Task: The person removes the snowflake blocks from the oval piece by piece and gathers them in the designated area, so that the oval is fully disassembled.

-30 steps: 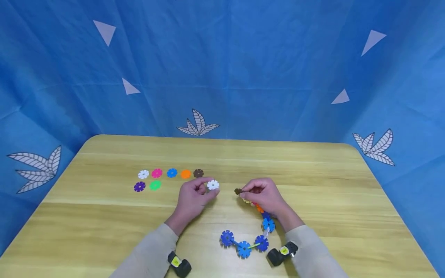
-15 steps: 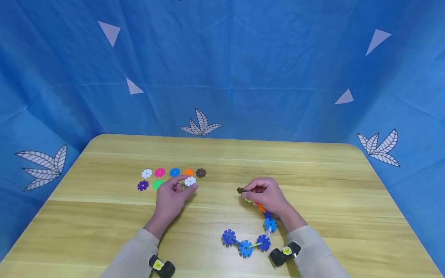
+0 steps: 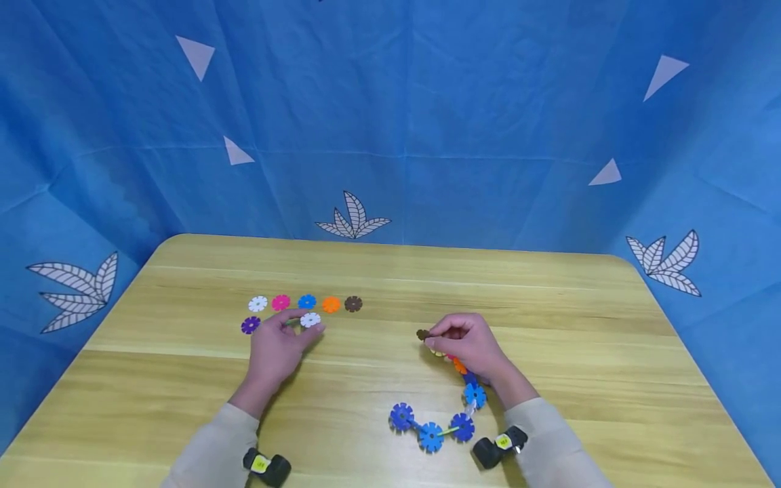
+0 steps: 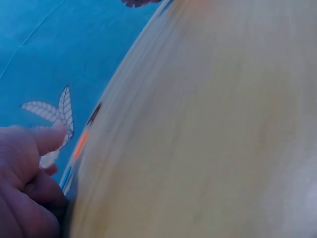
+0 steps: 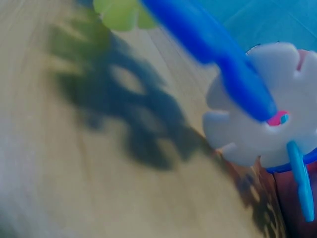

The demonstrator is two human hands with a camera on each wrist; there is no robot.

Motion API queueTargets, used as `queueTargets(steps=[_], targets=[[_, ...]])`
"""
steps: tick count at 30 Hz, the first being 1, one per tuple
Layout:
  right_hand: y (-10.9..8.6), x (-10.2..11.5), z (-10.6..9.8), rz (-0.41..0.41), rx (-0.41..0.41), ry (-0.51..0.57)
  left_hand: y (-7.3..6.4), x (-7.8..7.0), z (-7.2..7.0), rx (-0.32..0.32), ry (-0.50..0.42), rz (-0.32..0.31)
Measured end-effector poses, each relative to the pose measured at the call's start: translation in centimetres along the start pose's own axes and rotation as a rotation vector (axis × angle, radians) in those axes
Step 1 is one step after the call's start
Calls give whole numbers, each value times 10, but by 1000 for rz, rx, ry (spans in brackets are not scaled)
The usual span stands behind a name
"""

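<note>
My left hand [image 3: 276, 347] pinches a white notched plastic disc [image 3: 310, 319] between thumb and forefinger, held over the near row of loose discs. A sliver of the green disc [image 3: 293, 322] shows between those fingers; the rest is hidden. In the left wrist view, thumb and fingers meet near the white disc. My right hand [image 3: 466, 344] grips the upper end of a chain of interlocked discs, where a brown disc [image 3: 423, 335] sticks out past the fingertips. From there the chain curves down to a blue disc [image 3: 431, 437]. Up close, the right wrist view has a white chain disc [image 5: 237, 134].
Beyond my left hand lie loose white [image 3: 257, 303], pink [image 3: 281, 302], blue [image 3: 307, 302], orange [image 3: 331, 304] and brown [image 3: 353, 303] discs in a row. A purple disc [image 3: 251, 325] is left of that hand. A blue curtain [image 3: 403, 122] hangs behind the wooden table [image 3: 579, 325].
My left hand has moved left with the white disc, from near the chain to over the green disc. My right hand stays in place, gripping the chain.
</note>
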State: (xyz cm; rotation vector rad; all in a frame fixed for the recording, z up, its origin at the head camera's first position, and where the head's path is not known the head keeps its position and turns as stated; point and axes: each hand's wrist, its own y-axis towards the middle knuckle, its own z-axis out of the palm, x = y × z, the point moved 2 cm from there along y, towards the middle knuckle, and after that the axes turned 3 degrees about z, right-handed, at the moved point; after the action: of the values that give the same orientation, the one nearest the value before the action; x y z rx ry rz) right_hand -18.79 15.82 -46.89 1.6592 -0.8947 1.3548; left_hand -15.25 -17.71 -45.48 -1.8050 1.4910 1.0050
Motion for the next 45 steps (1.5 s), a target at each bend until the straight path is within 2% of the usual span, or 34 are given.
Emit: queueTargets(steps=[6, 19, 25, 30, 34, 40, 45], targets=[[-1, 1, 0, 7, -5, -5, 2, 0, -8, 30, 85, -55], [-1, 3, 1, 9, -15, -1, 5, -1, -8, 32, 141, -90], [0, 2, 0, 9, -25, 2, 3, -2, -9, 17, 100, -89], [0, 1, 0, -7, -24, 11, 3, -2, -8, 14, 106, -66], [1, 0, 1, 5, -26, 16, 3, 0, -8, -14, 89, -52], [0, -2, 0, 55, -28, 69, -2, 5, -4, -86, -53, -5], [2, -3, 1, 35, -25, 27, -7, 5, -2, -102, -116, 36]])
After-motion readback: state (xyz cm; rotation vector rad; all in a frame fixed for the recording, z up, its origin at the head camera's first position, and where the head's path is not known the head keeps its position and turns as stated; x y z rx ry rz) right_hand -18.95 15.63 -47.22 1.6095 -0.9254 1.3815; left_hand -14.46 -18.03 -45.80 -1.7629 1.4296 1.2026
